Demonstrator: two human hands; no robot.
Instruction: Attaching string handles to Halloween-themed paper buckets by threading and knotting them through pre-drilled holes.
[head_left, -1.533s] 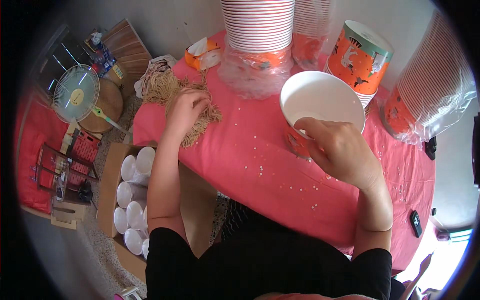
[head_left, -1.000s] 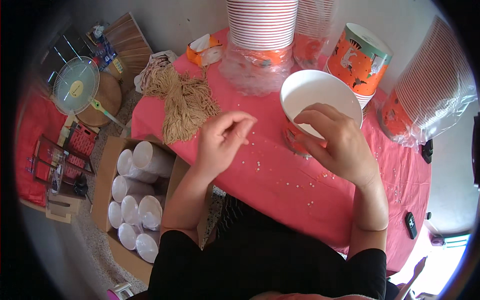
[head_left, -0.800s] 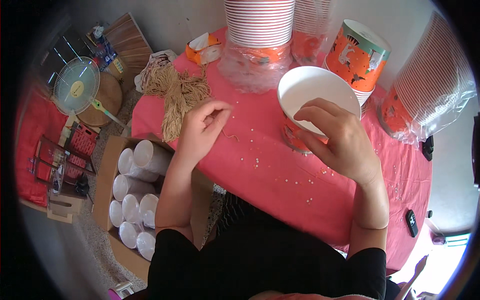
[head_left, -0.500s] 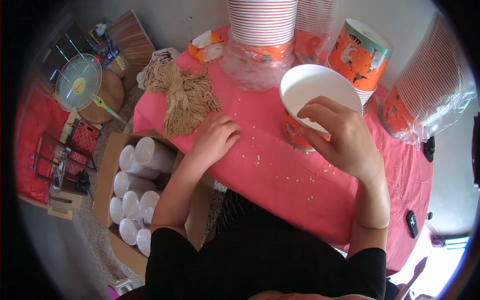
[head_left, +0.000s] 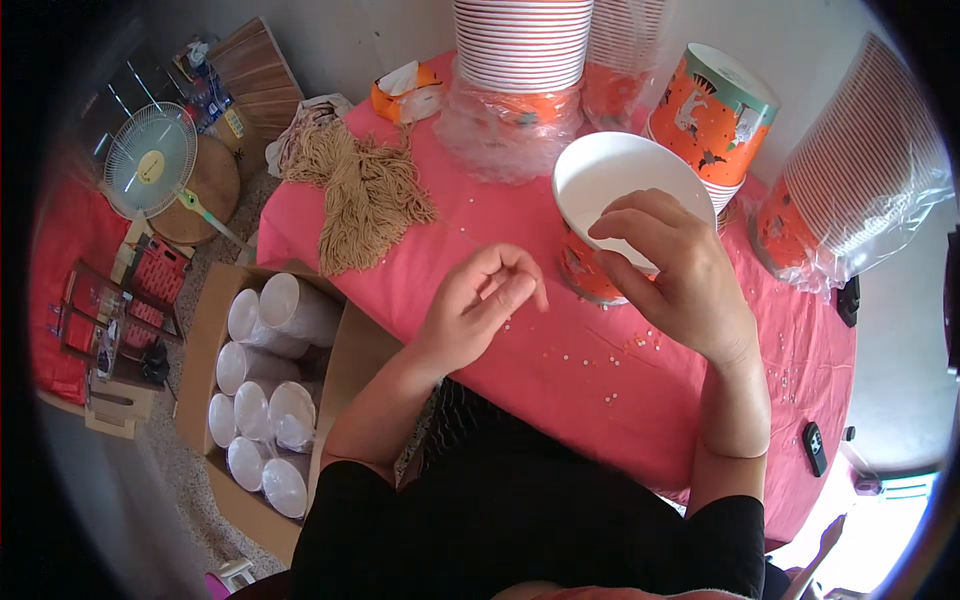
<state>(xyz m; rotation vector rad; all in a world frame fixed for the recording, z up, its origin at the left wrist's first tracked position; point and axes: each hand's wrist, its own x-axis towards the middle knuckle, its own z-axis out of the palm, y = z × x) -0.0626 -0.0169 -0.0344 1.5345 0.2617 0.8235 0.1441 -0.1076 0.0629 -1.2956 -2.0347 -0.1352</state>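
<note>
My left grip (head_left: 478, 308) is nearly pinched; can't tell if it holds anything. Right grip (head_left: 685, 278) is half open at the white-lined tub (head_left: 615, 172) on the worktop (head_left: 640, 435). Tub stacks (head_left: 522, 45) crowd behind; string bundle (head_left: 368, 200) left.

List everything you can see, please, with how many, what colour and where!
tablecloth: 1, pink, across the middle
open tub: 1, white inside, orange outside, mid tablecloth
cord bundle: 1, tan, left on tablecloth
upside-down tub stack: 1, orange and green, behind open tub
bagged tub stacks: 3, orange with white rims, back and right
tissue pack: 1, orange and white, back left
remote: 1, black, right edge
dots: many, mostly white, scattered on tablecloth
cardboard box: 1, brown, floor at left
wrapped packs: at least 8, whitish, inside cardboard box
fan: 1, pale green, far left
crate: 1, red, far left
left hand: 1, bare, left of open tub
right hand: 1, bare, at open tub's near side
</note>
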